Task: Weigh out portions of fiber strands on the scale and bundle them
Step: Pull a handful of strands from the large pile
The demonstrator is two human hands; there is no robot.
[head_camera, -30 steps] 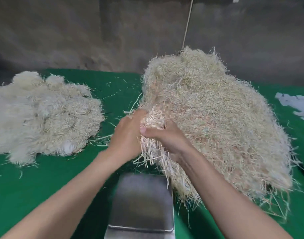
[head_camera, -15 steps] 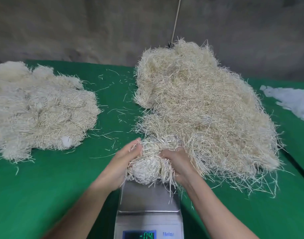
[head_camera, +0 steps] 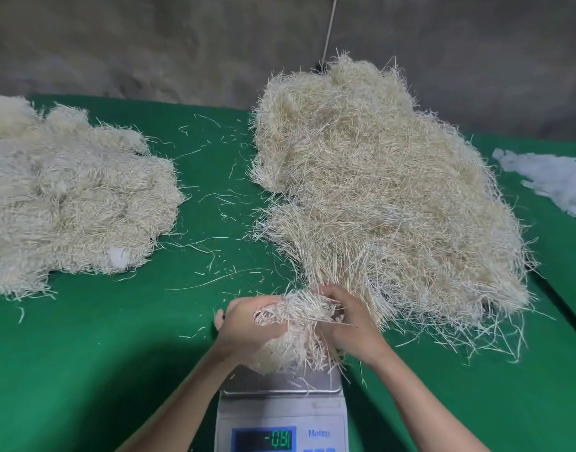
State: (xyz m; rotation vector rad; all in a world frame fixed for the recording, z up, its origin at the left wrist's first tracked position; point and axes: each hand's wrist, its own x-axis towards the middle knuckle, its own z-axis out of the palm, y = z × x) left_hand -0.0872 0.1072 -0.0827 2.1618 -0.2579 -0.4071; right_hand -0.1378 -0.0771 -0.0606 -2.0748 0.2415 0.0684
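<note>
A handful of pale fiber strands (head_camera: 293,334) hangs between both hands just above the steel pan of the scale (head_camera: 281,406), its lower ends touching the pan. My left hand (head_camera: 247,324) grips the handful from the left. From the right, my right hand (head_camera: 348,324) holds it with curled fingers. The scale's display (head_camera: 264,439) shows green digits. A large loose heap of strands (head_camera: 378,197) lies behind and to the right of the hands. A second pile of strands (head_camera: 68,200) lies at the left.
Everything rests on a green cloth-covered table (head_camera: 100,353) with stray strands scattered across its middle. White fluffy material (head_camera: 547,177) lies at the far right edge. A grey wall stands behind the table.
The hands pulled a handful out of the large heap and brought it down and toward me onto the scale. The view tilted down, so the scale's display shows.
</note>
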